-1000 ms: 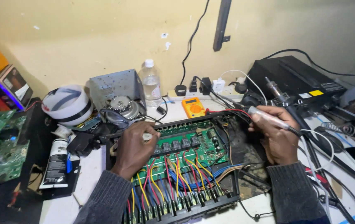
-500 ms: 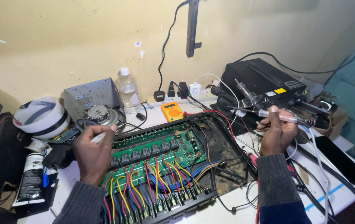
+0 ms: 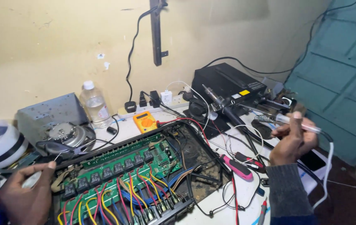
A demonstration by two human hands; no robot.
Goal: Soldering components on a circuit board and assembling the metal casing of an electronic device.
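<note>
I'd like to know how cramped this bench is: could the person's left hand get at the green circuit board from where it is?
Probably yes. The left hand, pinching a thin wire, sits beside the green circuit board, whose top lies open, with only coloured wires along its near edge.

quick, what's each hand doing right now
left hand: closed on a thin solder wire
right hand: closed on a soldering iron
</note>
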